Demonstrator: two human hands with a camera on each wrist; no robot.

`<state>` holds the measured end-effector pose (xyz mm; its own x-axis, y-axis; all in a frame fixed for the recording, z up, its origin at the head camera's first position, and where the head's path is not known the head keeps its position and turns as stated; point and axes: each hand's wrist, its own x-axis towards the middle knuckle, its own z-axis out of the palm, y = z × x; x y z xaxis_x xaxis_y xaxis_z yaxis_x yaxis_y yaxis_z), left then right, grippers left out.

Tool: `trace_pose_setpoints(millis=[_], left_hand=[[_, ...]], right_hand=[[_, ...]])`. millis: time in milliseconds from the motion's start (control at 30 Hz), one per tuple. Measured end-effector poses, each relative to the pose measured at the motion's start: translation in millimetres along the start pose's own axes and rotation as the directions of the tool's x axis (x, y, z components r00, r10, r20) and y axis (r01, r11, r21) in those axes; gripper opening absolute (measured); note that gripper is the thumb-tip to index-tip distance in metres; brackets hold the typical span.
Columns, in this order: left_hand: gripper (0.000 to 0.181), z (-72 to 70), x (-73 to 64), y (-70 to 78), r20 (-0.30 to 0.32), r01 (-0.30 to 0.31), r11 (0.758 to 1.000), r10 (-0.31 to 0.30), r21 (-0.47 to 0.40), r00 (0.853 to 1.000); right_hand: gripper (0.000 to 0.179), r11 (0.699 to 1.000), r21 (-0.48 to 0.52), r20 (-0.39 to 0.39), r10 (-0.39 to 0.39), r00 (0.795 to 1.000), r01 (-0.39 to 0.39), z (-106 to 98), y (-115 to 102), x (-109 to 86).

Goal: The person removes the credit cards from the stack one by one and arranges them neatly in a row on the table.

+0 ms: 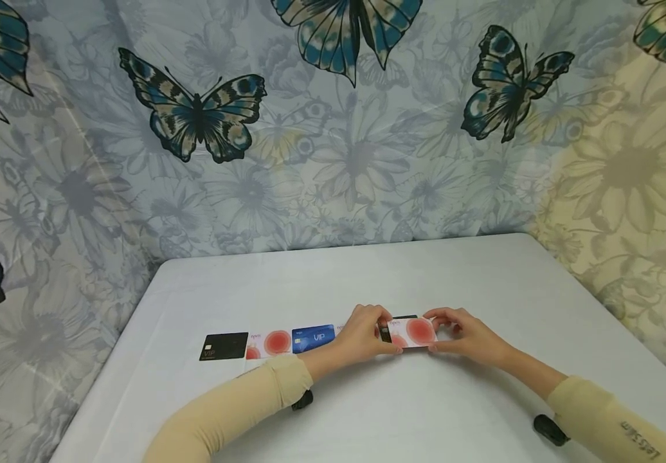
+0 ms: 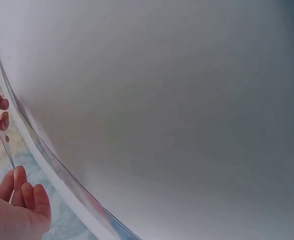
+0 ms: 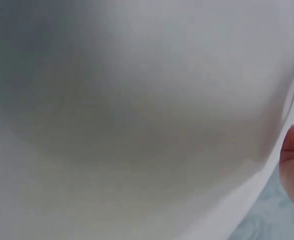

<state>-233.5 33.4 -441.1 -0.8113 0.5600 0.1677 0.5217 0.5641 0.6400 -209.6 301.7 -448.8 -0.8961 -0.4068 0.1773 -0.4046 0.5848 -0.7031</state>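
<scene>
In the head view, a white card with red circles (image 1: 420,332) is held just above or at the table, overlapping a black card (image 1: 386,333) behind it. My right hand (image 1: 467,335) pinches the white card's right end between thumb and fingers. At the left end my left hand (image 1: 363,333) grips the overlapping cards, thumb low and fingers high. Left of it runs a row: a black VIP card (image 1: 225,347), a white card with red circles (image 1: 277,343) and a blue VIP card (image 1: 313,337). Another card (image 1: 339,329) is mostly hidden by my left hand.
A white-covered table (image 1: 333,283) lies under everything, its back edge against a butterfly-patterned cloth (image 1: 356,161). Small black objects show under each forearm, one by the left sleeve (image 1: 303,400) and one by the right sleeve (image 1: 550,429).
</scene>
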Motion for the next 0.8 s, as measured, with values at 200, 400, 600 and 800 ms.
trace_pose_setpoints(millis=[200, 400, 600, 800], left_hand=[[0.052, 12.3, 22.0, 13.6, 0.009, 0.050, 0.998, -0.050, 0.038, 0.999], [0.053, 24.9, 41.3, 25.0, 0.027, 0.079, 0.989, -0.083, 0.123, 0.996], [0.054, 37.8, 55.5, 29.2, 0.033, 0.106, 0.981, -0.113, 0.160, 0.993], [0.051, 44.7, 60.7, 30.3, 0.046, 0.113, 0.973, -0.125, 0.201, 0.991]], right_hand=[[0.053, 0.999, -0.045, 0.013, 0.008, 1.000, -0.007, -21.8, 15.5, -1.1], [0.053, 0.996, -0.079, 0.044, 0.043, 0.998, -0.039, -38.5, 32.3, -2.5], [0.048, 0.998, -0.062, 0.061, -0.013, 0.998, 0.017, -46.5, 48.2, -5.0], [0.046, 0.996, -0.041, 0.070, -0.080, 0.994, 0.083, -50.2, 54.3, -4.3]])
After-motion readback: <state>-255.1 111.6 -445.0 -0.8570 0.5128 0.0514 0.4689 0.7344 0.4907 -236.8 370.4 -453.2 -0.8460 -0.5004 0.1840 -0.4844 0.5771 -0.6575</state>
